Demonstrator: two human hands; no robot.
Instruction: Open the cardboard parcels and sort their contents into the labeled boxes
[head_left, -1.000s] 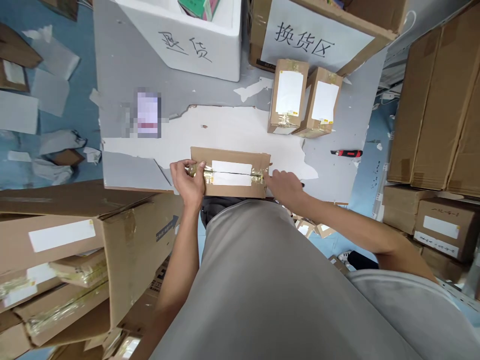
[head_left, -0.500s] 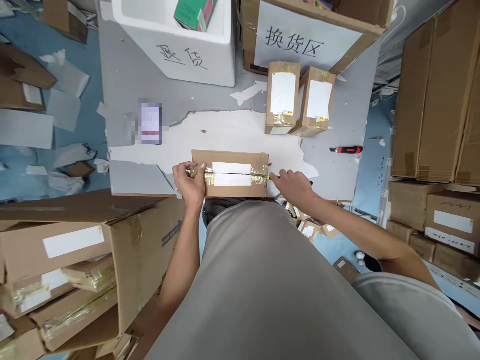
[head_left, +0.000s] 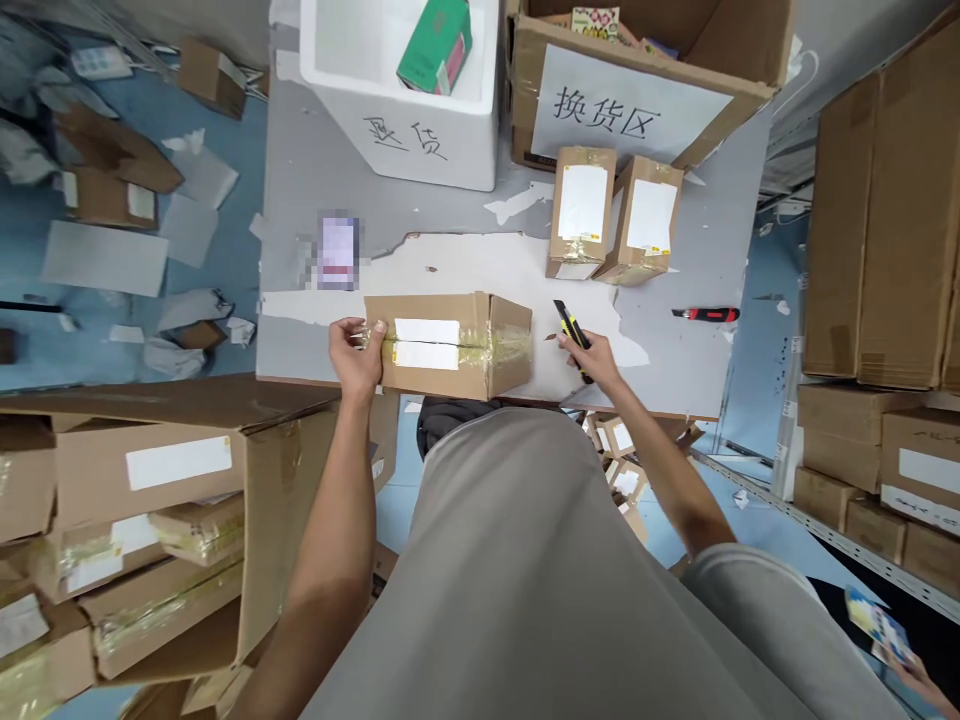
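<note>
A long taped cardboard box (head_left: 431,378) lies near the front edge of the table, with a white label split by a slit along its top seam. My left hand (head_left: 357,352) grips the box's left end, thumb on top and fingers round the side. In my right hand (head_left: 594,358) is a black and yellow box cutter (head_left: 571,328), held just right of the box and apart from it, its tip pointing up and away from me. Clear tape still covers the box's right end.
Two labelled cardboard boxes (head_left: 582,205) stand at the back right, before a large open carton (head_left: 637,100). A white foam bin (head_left: 442,150) is left of it. A red and black cutter (head_left: 709,314) lies at the right. A carton full of boxes (head_left: 285,500) stands lower left.
My right hand has drawn the box cutter away from the seam and raised its tip. The box has turned, showing its right end. The view has shifted.
</note>
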